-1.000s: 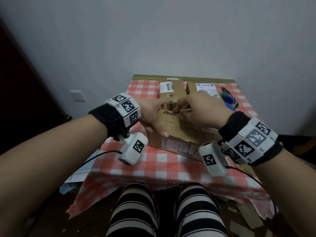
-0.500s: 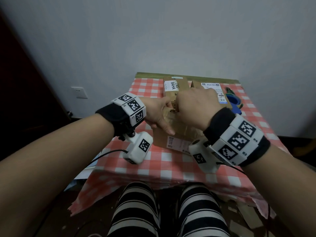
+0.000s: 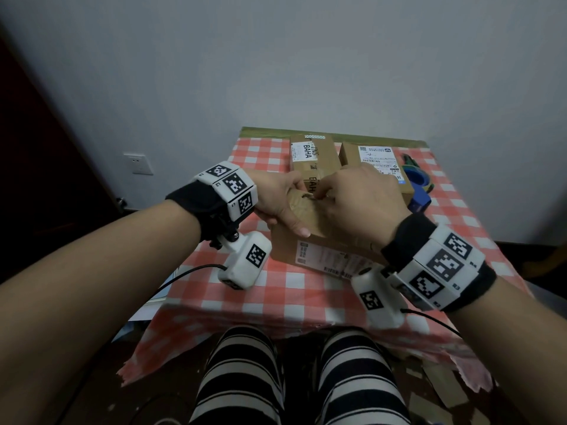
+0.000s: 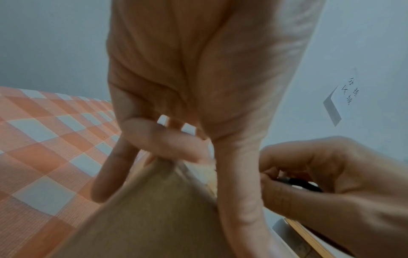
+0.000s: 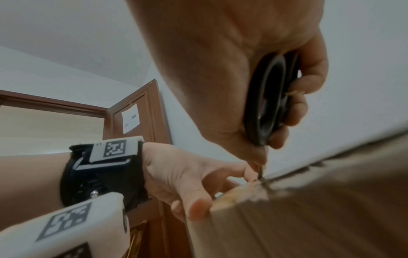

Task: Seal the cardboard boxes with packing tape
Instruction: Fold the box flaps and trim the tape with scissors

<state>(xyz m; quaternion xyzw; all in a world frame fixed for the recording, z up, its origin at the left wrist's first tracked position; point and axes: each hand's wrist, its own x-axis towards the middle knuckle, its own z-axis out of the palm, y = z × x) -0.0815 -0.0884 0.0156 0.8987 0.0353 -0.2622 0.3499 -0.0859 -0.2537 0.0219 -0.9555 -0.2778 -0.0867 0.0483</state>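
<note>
Three boxes sit on the checkered tablecloth (image 3: pixel 294 289), and both hands are busy on the nearest one. That near box (image 3: pixel 322 250) is at the front middle of the table, a white label on the side facing the person. The left hand (image 3: pixel 277 199) grips its top left corner: thumb lying along the top edge, fingers curled down over the far side. In the left wrist view the box's brown face (image 4: pixel 154 218) fills the bottom of the shot, with the thumb pressed on its edge.

The right hand (image 3: pixel 359 204) is closed around a pair of scissors (image 5: pixel 268 97). The right wrist view shows the black loop handles tucked in the palm with the fingers wrapped round them, and the blade tips pointing down to the box's top edge, right by the left hand's fingertips (image 5: pixel 249 172). The cardboard there looks rough and torn. Can't tell whether the blades are actually cutting anything.

Behind, the second box (image 3: pixel 313 156) and third box (image 3: pixel 374 162) stand side by side at the back, both with white labels. A blue tape dispenser (image 3: pixel 418 187) lies just right of the third box.
</note>
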